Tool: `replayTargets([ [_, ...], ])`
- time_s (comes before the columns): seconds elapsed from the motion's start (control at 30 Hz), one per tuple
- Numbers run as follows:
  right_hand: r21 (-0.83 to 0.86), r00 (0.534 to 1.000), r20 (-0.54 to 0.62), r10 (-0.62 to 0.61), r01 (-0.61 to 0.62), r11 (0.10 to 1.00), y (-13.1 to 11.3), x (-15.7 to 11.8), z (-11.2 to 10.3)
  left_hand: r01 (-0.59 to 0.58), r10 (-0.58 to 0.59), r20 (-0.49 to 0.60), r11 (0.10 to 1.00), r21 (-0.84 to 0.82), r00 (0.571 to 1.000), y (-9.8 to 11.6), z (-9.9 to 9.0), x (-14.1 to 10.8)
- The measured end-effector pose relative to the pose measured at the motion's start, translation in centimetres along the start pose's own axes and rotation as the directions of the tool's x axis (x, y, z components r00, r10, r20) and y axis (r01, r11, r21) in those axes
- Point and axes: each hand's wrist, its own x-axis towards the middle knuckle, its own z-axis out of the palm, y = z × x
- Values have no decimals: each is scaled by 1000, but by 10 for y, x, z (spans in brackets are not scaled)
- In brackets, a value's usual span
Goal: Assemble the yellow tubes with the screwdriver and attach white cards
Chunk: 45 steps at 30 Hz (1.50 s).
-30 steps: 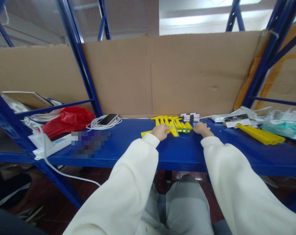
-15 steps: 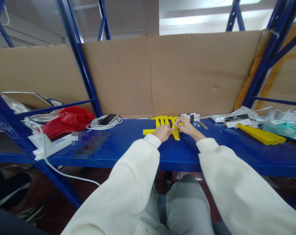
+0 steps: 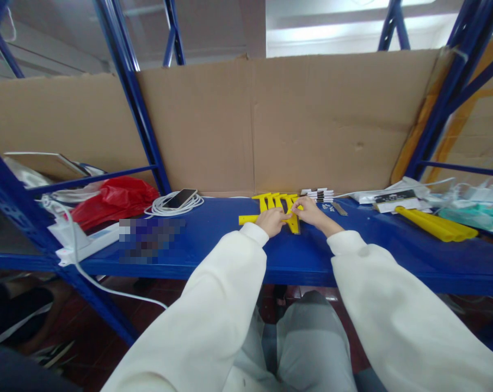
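Note:
My left hand (image 3: 271, 221) is wrapped round the handle of a yellow scraper (image 3: 294, 225) that lies sideways low over the blue shelf, its handle end sticking out to the left. My right hand (image 3: 309, 211) is closed in a pinch at the scraper's wide head; anything small between those fingertips is hidden. Just behind the hands, several yellow scrapers (image 3: 264, 204) lie side by side in a row. Small black-and-white packs (image 3: 318, 194) sit behind my right hand, and a flat grey strip (image 3: 339, 209) rests to its right.
A phone (image 3: 181, 198) lies on a coiled white cable (image 3: 159, 206) at left, near a red bag (image 3: 113, 201) and a white power strip (image 3: 95, 243). Yellow tubes (image 3: 438, 224) lie at right. Cardboard (image 3: 312, 120) stands behind, between blue posts (image 3: 138, 103).
Both hands stay at the scraper with almost no movement; the right fingers shift very slightly at its head. The view moves a little.

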Motion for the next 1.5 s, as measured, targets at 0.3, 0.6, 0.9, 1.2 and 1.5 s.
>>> replayTargets([
  [0.3,170,987,-109,121,-102,980,-3,-2,10,7,-6,-49,1000,5,999,0,1,0],
  [0.6,484,959,-72,273,-206,851,-8,-1,16,8,-9,-82,1000,-8,997,1,2,0],
  [0.9,685,932,-36,361,-240,688,-19,-2,2,52,-62,-157,996,-69,986,-3,1,2],
  [1.2,723,891,436,128,-432,540,-41,-26,-20,127,-152,-232,985,-118,961,-9,7,6],
  [1.5,738,914,400,71,-367,566,-47,-30,-23,145,-166,-207,983,-114,964,-7,8,4],
])
